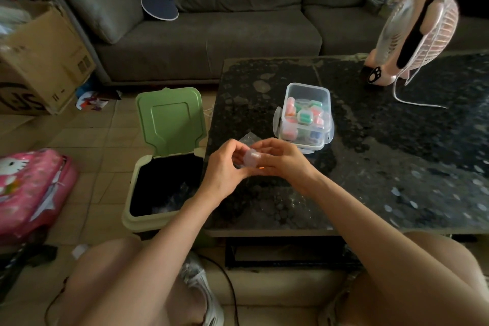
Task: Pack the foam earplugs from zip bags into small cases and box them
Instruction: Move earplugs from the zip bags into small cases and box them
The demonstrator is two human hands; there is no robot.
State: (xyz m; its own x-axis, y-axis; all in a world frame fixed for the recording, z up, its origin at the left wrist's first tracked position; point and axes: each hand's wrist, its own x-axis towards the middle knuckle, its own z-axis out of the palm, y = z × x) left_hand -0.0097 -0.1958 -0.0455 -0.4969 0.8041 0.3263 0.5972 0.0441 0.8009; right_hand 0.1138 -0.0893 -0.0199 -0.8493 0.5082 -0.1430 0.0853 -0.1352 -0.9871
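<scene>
Left hand and right hand both pinch a small clear case above the table; cardboard box print unreadable.

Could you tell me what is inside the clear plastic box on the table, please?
The clear rectangular plastic box holds small transparent cases of pink and green earplugs; cases underneath are covered.

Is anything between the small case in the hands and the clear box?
Nothing visible. The left hand and right hand hold the small case near the open clear box; a zip bag lies flat beside them.
</scene>
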